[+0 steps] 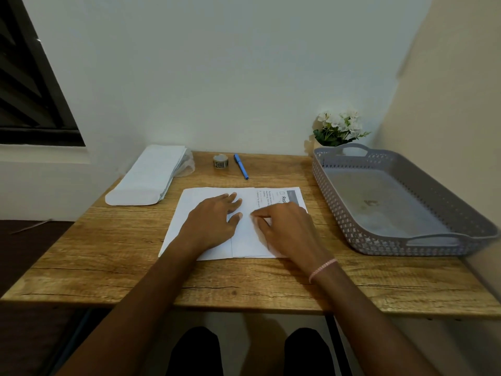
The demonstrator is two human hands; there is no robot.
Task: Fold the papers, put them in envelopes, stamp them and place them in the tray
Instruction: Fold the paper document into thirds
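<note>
A white printed paper point(206, 196) lies in the middle of the wooden table point(108, 261), its left part folded over toward the right. My left hand point(214, 221) rests flat on the folded flap with straight fingers. My right hand point(284, 226) presses on the flap's edge, its fingers partly curled and fingertips on the paper. A stack of white envelopes point(146, 177) lies at the back left. A small roll of stamps point(220, 161) stands at the back centre. The grey perforated tray point(444, 202) sits on the right with nothing in it.
A blue pen point(241, 166) lies beside the stamp roll. A pot of white flowers point(339, 128) stands behind the tray in the back right corner. Walls close the back and right sides. A dark window point(29, 85) is at the left.
</note>
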